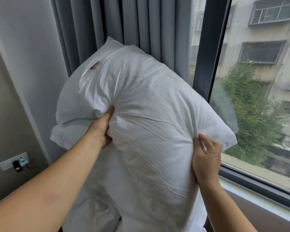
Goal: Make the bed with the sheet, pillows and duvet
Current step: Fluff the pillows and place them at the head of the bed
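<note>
A large white pillow (pixel 141 101) in a wrinkled white case is held up in the air in front of me, tilted with its top corner to the upper left. My left hand (pixel 101 129) grips the pillow's left side, thumb on the front and fingers behind. My right hand (pixel 206 158) pinches a fold of the case at the lower right. A small brown tag shows near the pillow's top left. Below the pillow lies rumpled white bedding (pixel 94 213); the bed itself is mostly hidden.
Grey curtains (pixel 124 27) hang behind the pillow. A big window (pixel 258 81) with a dark frame fills the right side, its sill (pixel 258 186) close to my right arm. A wall socket plate (pixel 15 161) sits low on the left wall.
</note>
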Demonstrator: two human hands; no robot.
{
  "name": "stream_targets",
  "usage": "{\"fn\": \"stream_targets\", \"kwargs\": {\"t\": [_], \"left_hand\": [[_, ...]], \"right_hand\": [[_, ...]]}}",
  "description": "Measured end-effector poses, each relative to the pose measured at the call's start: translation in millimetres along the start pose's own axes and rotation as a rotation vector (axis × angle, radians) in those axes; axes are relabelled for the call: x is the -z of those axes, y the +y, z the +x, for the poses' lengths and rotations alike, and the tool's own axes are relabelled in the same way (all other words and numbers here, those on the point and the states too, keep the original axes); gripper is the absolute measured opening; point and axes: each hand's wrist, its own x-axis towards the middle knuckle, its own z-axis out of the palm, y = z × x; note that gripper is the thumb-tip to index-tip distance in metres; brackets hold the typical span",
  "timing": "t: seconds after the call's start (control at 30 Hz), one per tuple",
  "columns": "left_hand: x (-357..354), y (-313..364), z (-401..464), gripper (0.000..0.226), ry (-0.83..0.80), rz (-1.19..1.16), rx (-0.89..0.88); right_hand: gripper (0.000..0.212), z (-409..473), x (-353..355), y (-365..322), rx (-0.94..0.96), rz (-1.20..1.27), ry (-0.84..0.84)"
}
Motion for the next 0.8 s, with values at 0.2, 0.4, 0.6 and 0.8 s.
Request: {"fn": "stream_targets", "kwargs": {"t": [0.2, 0.4, 0.6, 0.8], "left_hand": [[-12, 16, -20, 0.047, -0.071, -0.055, -0.097], [-16, 46, -59, 0.042, -0.136, -0.093, -0.227], [13, 85, -117, 0.048, -0.166, -0.143, -0.362], [85, 130, -189, 0.041, -0.122, -0.214, -0.509]], "right_hand": [[0.019, 4, 4, -10, 0.123, 0.003, 0.052], [0.019, -1, 4, -31, 0.233, 0.063, 0.098], [0.021, -30, -9, -77, 0.329, 0.215, 0.065], [0.024, -98, -42, -143, 0.313, 0.348, -0.072]]}}
